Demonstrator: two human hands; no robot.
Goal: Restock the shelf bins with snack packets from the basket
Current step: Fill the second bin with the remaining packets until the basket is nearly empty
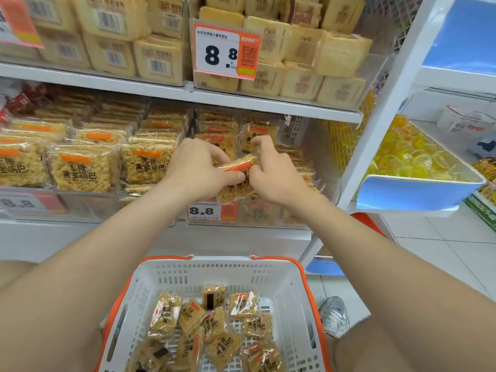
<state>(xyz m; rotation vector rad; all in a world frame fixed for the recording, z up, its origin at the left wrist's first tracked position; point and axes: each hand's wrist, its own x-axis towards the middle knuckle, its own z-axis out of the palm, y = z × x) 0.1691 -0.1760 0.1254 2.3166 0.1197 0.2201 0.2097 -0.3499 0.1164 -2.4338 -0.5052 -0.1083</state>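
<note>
Head view: at frame centre, one snack packet (236,187) was pinched by the curled fingers of left hand (198,167) and right hand (271,175) at the shelf bin (263,214). Toppling of neighbouring packets (146,165) was judged likely if forced.

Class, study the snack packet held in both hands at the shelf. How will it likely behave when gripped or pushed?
The snack packet is probably fairly stiff: it holds a flat slab shape between the left hand and right hand. Its glossy wrap looks slippery. The grainy cake inside seems light and may crumble if squeezed.
</note>
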